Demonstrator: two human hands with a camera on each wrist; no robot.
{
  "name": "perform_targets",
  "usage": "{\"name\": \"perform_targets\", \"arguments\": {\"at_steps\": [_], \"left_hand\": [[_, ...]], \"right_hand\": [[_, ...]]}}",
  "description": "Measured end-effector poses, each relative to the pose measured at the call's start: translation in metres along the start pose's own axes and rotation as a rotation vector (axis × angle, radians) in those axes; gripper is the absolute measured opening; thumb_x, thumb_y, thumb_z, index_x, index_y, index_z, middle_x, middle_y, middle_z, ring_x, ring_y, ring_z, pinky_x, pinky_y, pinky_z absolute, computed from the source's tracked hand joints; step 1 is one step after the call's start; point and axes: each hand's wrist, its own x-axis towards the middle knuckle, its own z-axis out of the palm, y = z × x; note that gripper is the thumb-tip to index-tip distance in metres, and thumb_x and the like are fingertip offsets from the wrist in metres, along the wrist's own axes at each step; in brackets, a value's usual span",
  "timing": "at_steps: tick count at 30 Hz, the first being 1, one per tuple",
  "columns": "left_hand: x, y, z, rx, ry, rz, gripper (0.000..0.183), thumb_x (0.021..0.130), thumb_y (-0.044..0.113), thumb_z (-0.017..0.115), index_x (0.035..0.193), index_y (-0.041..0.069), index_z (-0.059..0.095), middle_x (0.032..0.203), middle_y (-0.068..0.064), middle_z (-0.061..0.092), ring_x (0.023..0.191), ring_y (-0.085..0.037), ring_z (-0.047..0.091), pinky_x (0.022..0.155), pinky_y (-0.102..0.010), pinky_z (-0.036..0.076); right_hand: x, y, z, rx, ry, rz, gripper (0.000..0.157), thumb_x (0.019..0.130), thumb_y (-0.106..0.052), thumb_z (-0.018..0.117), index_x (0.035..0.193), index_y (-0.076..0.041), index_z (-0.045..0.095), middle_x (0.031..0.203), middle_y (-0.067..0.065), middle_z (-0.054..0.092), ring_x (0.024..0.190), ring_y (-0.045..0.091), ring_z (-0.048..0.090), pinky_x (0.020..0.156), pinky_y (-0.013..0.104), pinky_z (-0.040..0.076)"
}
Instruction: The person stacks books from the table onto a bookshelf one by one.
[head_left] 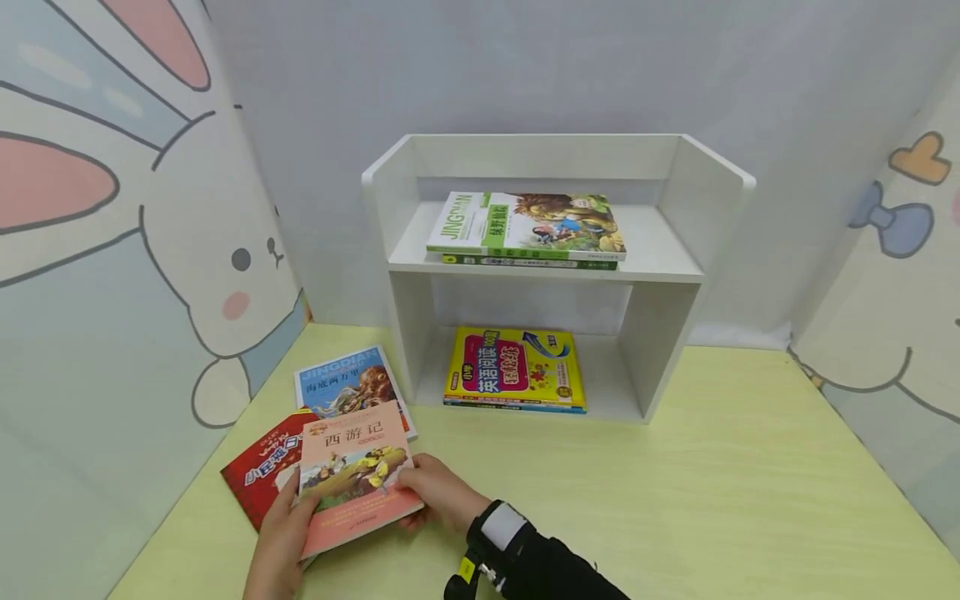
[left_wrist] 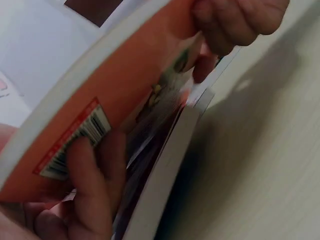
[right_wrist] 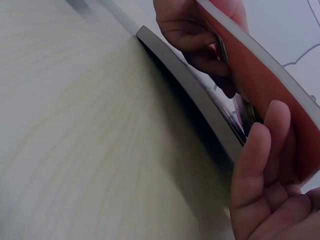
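Observation:
Both hands grip a pink-orange book (head_left: 356, 475) with a cartoon scene on its cover, tilted above other books at the left of the table. The left hand (head_left: 283, 529) holds its lower left edge, thumb on the cover and fingers under the back by the barcode (left_wrist: 77, 142). At the opposite edge the right hand (head_left: 442, 492) pinches it, thumb on top and fingers beneath. Under it lie a red book (head_left: 262, 462) and, farther back, a blue-and-white book (head_left: 348, 379), both partly covered. In the right wrist view the held book's back (right_wrist: 265, 75) shows above another book's page edges (right_wrist: 195, 95).
A white two-tier shelf (head_left: 667, 325) stands at the back. Its upper tier bears green-and-white books (head_left: 525, 225) lying flat; the lower one has a yellow book (head_left: 513, 367) on a small stack. Walls with a cartoon rabbit (head_left: 217, 267) flank the pale yellow table (head_left: 712, 492).

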Motion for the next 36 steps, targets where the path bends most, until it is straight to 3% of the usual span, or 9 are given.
{"name": "perform_targets", "arguments": {"at_steps": [8,14,21,26,29,30,32,33,36], "left_hand": [[-0.013,-0.001,0.017,-0.020,-0.057,0.053,0.069,0.095,0.030,0.049,0.149,0.018,0.007,0.142,-0.026,0.023,0.076,-0.013,0.057,0.058,-0.024,0.047],[-0.023,0.005,0.036,0.006,-0.117,0.117,0.067,0.095,0.028,0.049,0.149,0.014,0.011,0.099,-0.017,0.062,0.059,-0.018,0.062,0.052,-0.030,0.049],[-0.028,0.018,0.066,0.018,-0.223,0.258,0.064,0.095,0.022,0.051,0.148,0.015,0.016,0.099,-0.022,0.062,0.056,-0.024,0.063,0.053,-0.035,0.052],[-0.025,0.028,0.089,0.063,-0.312,0.322,0.066,0.094,0.022,0.052,0.149,0.017,0.015,0.062,-0.013,0.059,0.047,-0.023,0.058,0.047,-0.034,0.049],[-0.025,0.035,0.105,0.109,-0.342,0.382,0.064,0.094,0.020,0.051,0.148,0.013,0.017,0.100,-0.022,0.062,0.051,-0.019,0.056,0.061,-0.037,0.051],[-0.023,0.036,0.111,0.121,-0.345,0.400,0.063,0.094,0.019,0.052,0.148,0.012,0.018,0.115,-0.024,0.057,0.052,-0.020,0.057,0.062,-0.038,0.051],[-0.019,0.038,0.124,0.142,-0.352,0.446,0.062,0.094,0.018,0.052,0.147,0.009,0.020,0.140,-0.023,0.035,0.079,-0.027,0.062,0.082,-0.046,0.047],[-0.016,0.040,0.130,0.150,-0.357,0.465,0.063,0.094,0.018,0.052,0.146,0.007,0.021,0.147,-0.020,0.024,0.094,-0.030,0.060,0.091,-0.048,0.042],[-0.001,0.040,0.149,0.129,-0.378,0.495,0.062,0.093,0.018,0.053,0.146,0.007,0.023,0.148,-0.018,0.024,0.122,-0.039,0.040,0.097,-0.053,0.034]], "right_hand": [[-0.021,0.001,-0.011,0.047,0.047,-0.059,0.037,0.089,-0.017,0.054,0.120,-0.001,0.043,0.079,0.011,0.065,0.045,0.012,0.052,0.039,0.023,0.044],[-0.044,0.001,-0.028,0.062,0.067,-0.094,0.044,0.092,-0.018,0.051,0.130,0.000,0.037,0.083,0.011,0.065,0.052,0.013,0.057,0.042,0.023,0.044],[-0.068,0.004,-0.055,0.097,0.104,-0.134,0.055,0.094,-0.019,0.048,0.140,0.001,0.026,0.086,0.011,0.066,0.058,0.014,0.059,0.045,0.024,0.046],[-0.080,0.003,-0.078,0.067,0.162,-0.134,0.060,0.096,-0.024,0.047,0.143,0.002,0.019,0.087,0.009,0.066,0.059,0.014,0.060,0.048,0.026,0.048],[-0.084,0.005,-0.094,0.036,0.204,-0.141,0.061,0.097,-0.025,0.045,0.143,0.003,0.016,0.085,0.008,0.066,0.057,0.014,0.058,0.049,0.028,0.048],[-0.084,0.005,-0.099,0.026,0.223,-0.149,0.061,0.097,-0.025,0.045,0.143,0.003,0.016,0.084,0.007,0.066,0.056,0.014,0.058,0.049,0.029,0.048],[-0.084,0.006,-0.108,0.013,0.264,-0.158,0.058,0.097,-0.023,0.045,0.143,0.002,0.017,0.082,0.007,0.065,0.055,0.014,0.057,0.049,0.030,0.048],[-0.084,0.007,-0.113,0.007,0.286,-0.160,0.058,0.097,-0.023,0.044,0.142,0.001,0.018,0.082,0.007,0.065,0.055,0.014,0.057,0.049,0.030,0.048],[-0.083,0.007,-0.124,-0.015,0.360,-0.172,0.054,0.097,-0.022,0.045,0.141,0.000,0.022,0.080,0.006,0.063,0.055,0.015,0.056,0.050,0.031,0.047]]}}
